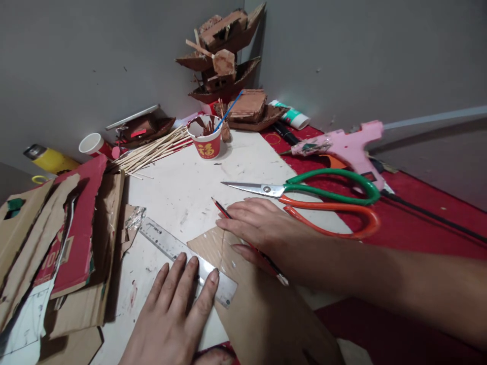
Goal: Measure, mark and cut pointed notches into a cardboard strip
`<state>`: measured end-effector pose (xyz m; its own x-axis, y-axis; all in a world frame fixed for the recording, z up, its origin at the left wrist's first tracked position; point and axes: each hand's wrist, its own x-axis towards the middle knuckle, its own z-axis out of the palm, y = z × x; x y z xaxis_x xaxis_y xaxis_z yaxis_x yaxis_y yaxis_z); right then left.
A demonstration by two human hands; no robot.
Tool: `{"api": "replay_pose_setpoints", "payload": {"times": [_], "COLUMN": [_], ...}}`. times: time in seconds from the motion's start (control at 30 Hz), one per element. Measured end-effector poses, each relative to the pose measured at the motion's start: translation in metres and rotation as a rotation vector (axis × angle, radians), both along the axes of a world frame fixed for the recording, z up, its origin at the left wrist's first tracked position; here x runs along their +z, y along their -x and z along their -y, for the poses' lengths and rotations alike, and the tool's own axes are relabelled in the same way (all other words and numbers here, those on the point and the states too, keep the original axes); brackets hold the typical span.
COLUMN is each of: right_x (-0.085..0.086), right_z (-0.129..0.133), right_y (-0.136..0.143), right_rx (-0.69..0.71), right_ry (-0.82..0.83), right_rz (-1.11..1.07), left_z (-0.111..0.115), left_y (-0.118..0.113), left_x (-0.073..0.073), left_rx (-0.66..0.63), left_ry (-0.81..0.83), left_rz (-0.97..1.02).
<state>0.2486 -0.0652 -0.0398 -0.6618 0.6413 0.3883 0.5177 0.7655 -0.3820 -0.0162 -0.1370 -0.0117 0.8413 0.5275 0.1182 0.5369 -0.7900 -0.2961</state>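
My left hand (171, 314) lies spread on a clear plastic ruler (167, 241), its fingertips pressing the ruler down. One end of the ruler overlaps a brown piece of cardboard (251, 309); the rest crosses the white board. My right hand (258, 225) rests low over the cardboard's far corner, with a red and black pencil (222, 209) held between thumb and fingers. The pencil's point faces away and left, clear of the cardboard. Just beyond that hand lie large scissors (283, 189) with green and orange handles, blades slightly apart.
Cardboard scraps (72, 228) are heaped at left. Behind stand a paint-smeared paper cup (205, 144) with a blue stick, bundled wooden sticks (152, 149) and stacked brown model boats (228, 66). A pink glue gun (353, 147) and its black cord lie on red cloth at right.
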Motion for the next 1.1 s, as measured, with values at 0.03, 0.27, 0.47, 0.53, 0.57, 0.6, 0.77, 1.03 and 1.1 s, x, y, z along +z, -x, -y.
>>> {"api": "replay_pose_setpoints", "payload": {"times": [0.03,0.27,0.47,0.53,0.57,0.6,0.77,1.03,1.1], "right_x": [0.0001,-0.0001,-0.0008,-0.0015,-0.0017,-0.0017,-0.0019,-0.0006,-0.0004], "right_z": [0.0000,0.0004,0.0003,-0.0001,-0.0003,-0.0005,-0.0011,-0.0010,-0.0009], "right_y": [0.0002,0.0009,0.0012,0.0014,0.0015,0.0015,0.0018,0.0018,0.0018], "right_rx": [-0.006,-0.013,-0.018,-0.017,-0.018,-0.018,-0.023,-0.010,-0.010], "right_ry": [0.005,0.009,0.011,0.009,0.012,0.015,0.010,0.042,0.053], "right_rz": [0.004,0.002,-0.003,-0.001,0.000,0.001,0.003,0.003,0.000], "left_z": [-0.0004,-0.0009,-0.0027,-0.0035,-0.0036,-0.0036,-0.0029,-0.0044,-0.0047], "left_y": [-0.0001,0.0025,0.0002,-0.0004,-0.0003,0.0000,0.0010,0.0002,0.0012], "left_x": [-0.0005,0.0006,0.0027,0.0026,0.0025,0.0024,0.0024,0.0038,0.0029], "left_rx": [0.002,0.019,0.010,0.004,0.002,0.000,-0.003,-0.019,-0.030], "left_ry": [0.005,0.030,0.045,0.048,0.050,0.047,0.046,0.030,0.021], "left_rz": [0.004,0.022,0.020,0.017,0.014,0.011,0.003,-0.007,-0.010]}}
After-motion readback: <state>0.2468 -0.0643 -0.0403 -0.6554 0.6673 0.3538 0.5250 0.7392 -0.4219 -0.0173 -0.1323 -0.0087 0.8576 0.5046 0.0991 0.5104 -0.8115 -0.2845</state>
